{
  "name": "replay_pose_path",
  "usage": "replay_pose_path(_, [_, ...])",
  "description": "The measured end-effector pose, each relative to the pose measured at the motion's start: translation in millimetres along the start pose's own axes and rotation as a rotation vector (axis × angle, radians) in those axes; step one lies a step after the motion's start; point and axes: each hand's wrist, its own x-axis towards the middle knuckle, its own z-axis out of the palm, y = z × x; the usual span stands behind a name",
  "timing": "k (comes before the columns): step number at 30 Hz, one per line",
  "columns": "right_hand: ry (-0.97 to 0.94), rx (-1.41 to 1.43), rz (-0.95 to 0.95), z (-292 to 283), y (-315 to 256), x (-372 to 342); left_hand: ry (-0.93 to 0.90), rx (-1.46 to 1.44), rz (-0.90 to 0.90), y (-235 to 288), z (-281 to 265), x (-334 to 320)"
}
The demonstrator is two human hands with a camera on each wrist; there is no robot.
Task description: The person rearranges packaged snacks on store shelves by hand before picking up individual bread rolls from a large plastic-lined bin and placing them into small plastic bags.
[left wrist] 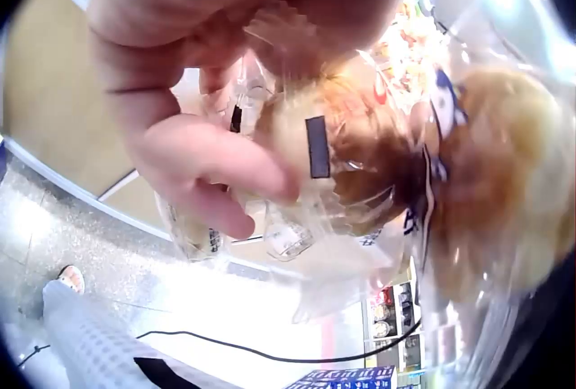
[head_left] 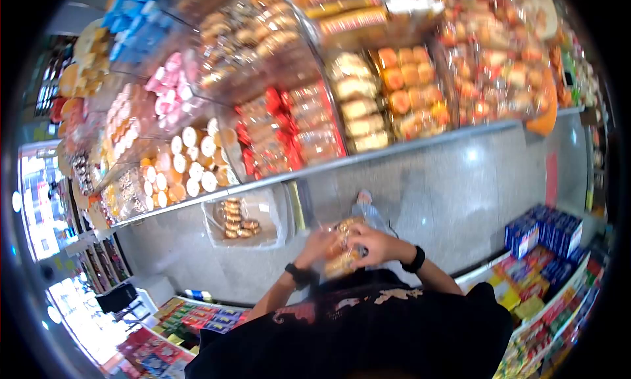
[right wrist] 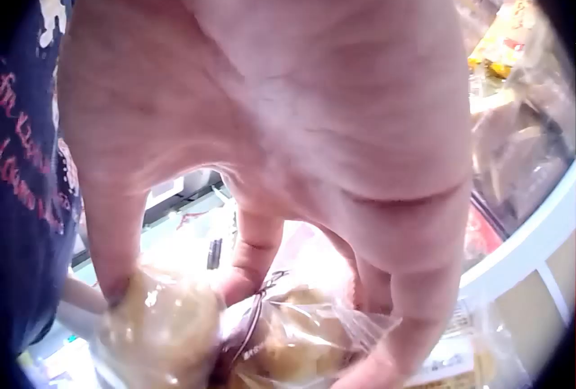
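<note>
In the head view, both hands meet in front of the torso over clear-wrapped golden buns (head_left: 340, 264). My left hand (head_left: 317, 247) grips the clear wrapping; in the left wrist view its thumb and fingers close on the plastic beside a browned bun (left wrist: 364, 151), with a second, larger bun (left wrist: 504, 173) at the right. From above, my right hand (head_left: 376, 245) holds the wrapped buns with spread, bent fingers. The right wrist view shows two wrapped buns (right wrist: 171, 326) under its fingertips, with thin dark printed lines on the film between them.
A plastic-lined carton (head_left: 264, 211) on the floor holds several wrapped buns. Ahead runs a slanted display with a pale front edge (head_left: 394, 146), stacked with packaged breads and red-wrapped snacks (head_left: 319, 119). Blue boxes (head_left: 526, 238) stand behind at right; another person's foot (head_left: 364, 196) shows beyond my hands.
</note>
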Motion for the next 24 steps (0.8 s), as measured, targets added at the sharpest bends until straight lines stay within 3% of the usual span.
replay_pose_path(3, [-0.103, -0.058, -0.041, -26, -46, 8, 0.095, -0.122, -0.045, 53, 1, -19])
replay_pose_path(6, [-0.218, -0.181, -0.016, -56, -104, 26, 0.16, -0.215, 0.048, 96, -13, -33])
replay_pose_path(7, [-0.242, -0.21, -0.019, -64, -119, 33, 0.181, -0.236, 0.072, 98, -19, -37])
replay_pose_path(9, [-0.199, -0.391, -0.32, -82, -151, 55, 0.264, -0.401, 0.103, 96, -37, -46])
replay_pose_path(10, [-0.211, -0.428, -0.28, -92, -174, 64, 0.293, -0.431, 0.068, 100, -49, -56])
replay_pose_path(11, [-0.194, -0.276, -0.224, -103, -185, 74, 0.325, -0.452, 0.064, 96, -60, -58])
replay_pose_path(13, [-0.158, -0.467, -0.143, -130, -226, 98, 0.458, -0.486, 0.069, 92, -75, -69])
replay_pose_path(17, [0.061, -0.795, -0.352, -195, -266, 161, 0.609, -0.604, 0.077, 84, -99, -85])
replay_pose_path(21, [0.142, -1.029, -0.313, -239, -324, 254, 0.678, -0.705, 0.092, 77, -119, -76])
replay_pose_path(24, [0.139, -1.165, -0.34, -266, -336, 331, 0.714, -0.596, 0.154, 73, -135, -62])
